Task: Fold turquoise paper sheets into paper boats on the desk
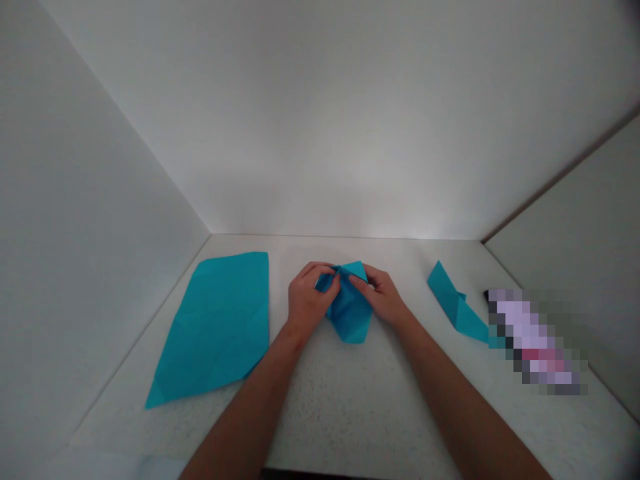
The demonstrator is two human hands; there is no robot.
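Observation:
Between my two hands is a partly folded piece of blue paper (353, 317), with creases and a raised corner at its top. My left hand (311, 293) pinches its upper left part between thumb and fingers. On the other side, my right hand (381, 293) grips the upper right edge, thumb in front and fingers behind. Both hands are close together at the middle of the white table. The paper's lower end points toward me. Some of the folds are hidden by my fingers.
A large creased blue sheet (220, 320) lies flat on the left. To the right rests a folded blue paper shape (457, 303), beside a blurred-out object (535, 343). White walls (330, 133) enclose the table (330, 413) at the back and sides.

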